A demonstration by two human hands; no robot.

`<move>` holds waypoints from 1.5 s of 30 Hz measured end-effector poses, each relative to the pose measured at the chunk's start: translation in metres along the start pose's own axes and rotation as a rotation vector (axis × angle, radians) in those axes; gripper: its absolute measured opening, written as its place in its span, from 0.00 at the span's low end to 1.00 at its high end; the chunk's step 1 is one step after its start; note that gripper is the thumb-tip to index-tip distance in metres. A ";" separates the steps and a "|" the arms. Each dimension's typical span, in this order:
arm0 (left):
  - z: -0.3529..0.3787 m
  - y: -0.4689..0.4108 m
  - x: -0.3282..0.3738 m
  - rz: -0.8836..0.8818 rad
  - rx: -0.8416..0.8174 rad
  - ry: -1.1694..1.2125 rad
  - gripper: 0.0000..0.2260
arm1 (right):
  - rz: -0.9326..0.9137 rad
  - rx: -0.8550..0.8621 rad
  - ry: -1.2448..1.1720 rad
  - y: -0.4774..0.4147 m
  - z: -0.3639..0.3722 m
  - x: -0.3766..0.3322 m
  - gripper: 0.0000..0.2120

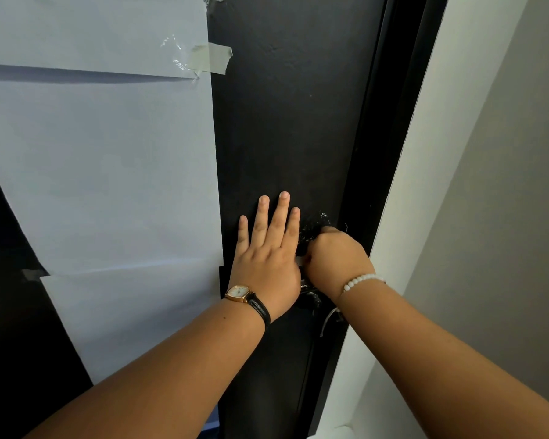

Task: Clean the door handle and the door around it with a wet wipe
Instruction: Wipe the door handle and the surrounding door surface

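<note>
black door (292, 122): left hand (267, 258) flat, fingers spread, bracing
right hand (336, 261): fisted over handle (311, 296); wipe hidden
tip: steady pressure, small circles

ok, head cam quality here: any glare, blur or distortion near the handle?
Head view: sharp overall, with wide-angle bending of the black door frame. The matt black door swallows detail, and the dark handle is barely readable under the right hand. Glare shows only on the clear tape over the white paper sheets. The flat left hand is evenly lit.
</note>
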State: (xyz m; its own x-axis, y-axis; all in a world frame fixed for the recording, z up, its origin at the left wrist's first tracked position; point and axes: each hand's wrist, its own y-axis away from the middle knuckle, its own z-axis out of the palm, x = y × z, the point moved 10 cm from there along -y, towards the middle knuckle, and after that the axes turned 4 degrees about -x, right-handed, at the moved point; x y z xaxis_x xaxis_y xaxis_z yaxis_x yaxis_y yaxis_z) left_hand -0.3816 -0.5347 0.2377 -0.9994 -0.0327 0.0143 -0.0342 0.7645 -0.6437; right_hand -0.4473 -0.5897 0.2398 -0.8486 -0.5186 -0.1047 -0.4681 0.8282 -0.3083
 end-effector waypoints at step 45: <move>0.001 0.000 0.000 0.007 0.001 0.011 0.33 | 0.590 0.345 -1.016 0.040 0.044 0.057 0.15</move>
State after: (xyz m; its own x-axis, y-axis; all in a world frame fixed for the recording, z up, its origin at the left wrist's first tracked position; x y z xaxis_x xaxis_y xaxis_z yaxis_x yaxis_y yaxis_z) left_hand -0.3820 -0.5348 0.2368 -0.9996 -0.0200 0.0178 -0.0268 0.7641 -0.6445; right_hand -0.5032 -0.5957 0.1798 -0.2578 -0.1405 -0.9559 0.1442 0.9727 -0.1819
